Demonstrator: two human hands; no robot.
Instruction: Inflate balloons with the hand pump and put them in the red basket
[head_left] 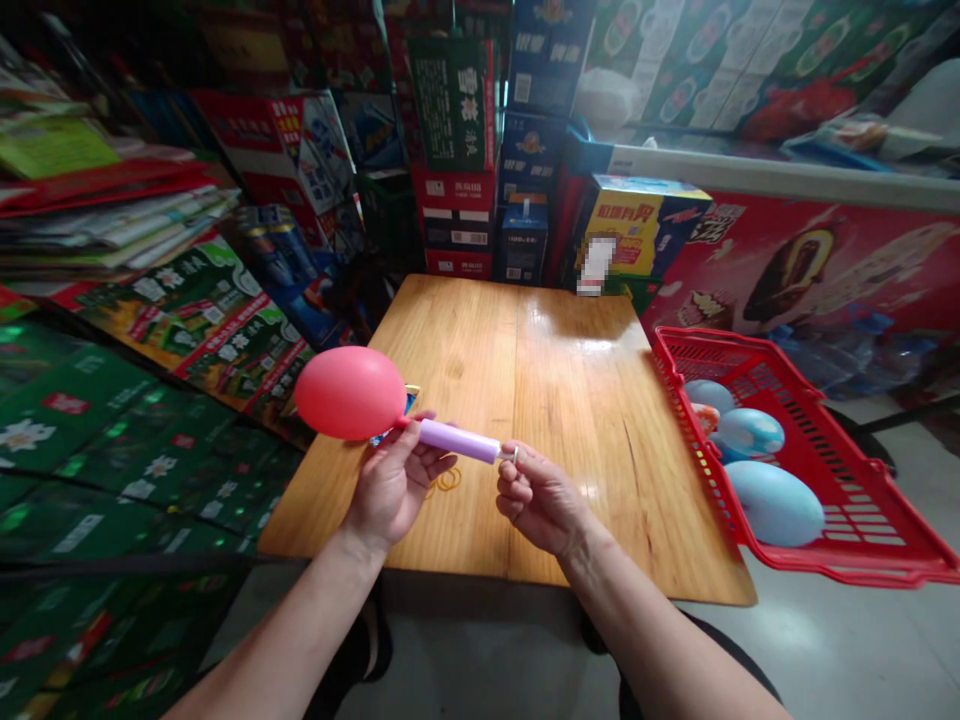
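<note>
A purple balloon pump point(459, 440) is held level above the wooden table point(480, 350). At its left end sits an inflated red balloon point(351, 393). My left hand point(394, 475) pinches the balloon's neck at the pump's nozzle, its other fingers curled loosely below the barrel. The white handle at the pump's right end is gripped by my right hand point(544, 500), thumb and fingers closed on it. Several yellow rubber bands point(447, 481) lie on the table just behind my left hand. A small blue packet point(410, 400) is partly hidden behind the balloon.
On the right, a red plastic basket point(862, 470) holds several balloons, among them a light blue one point(776, 503). Stacked green cartons point(82, 420) flank the table's left side. Boxes point(454, 215) stand along its far edge, and a red freezer point(750, 260) is behind the basket.
</note>
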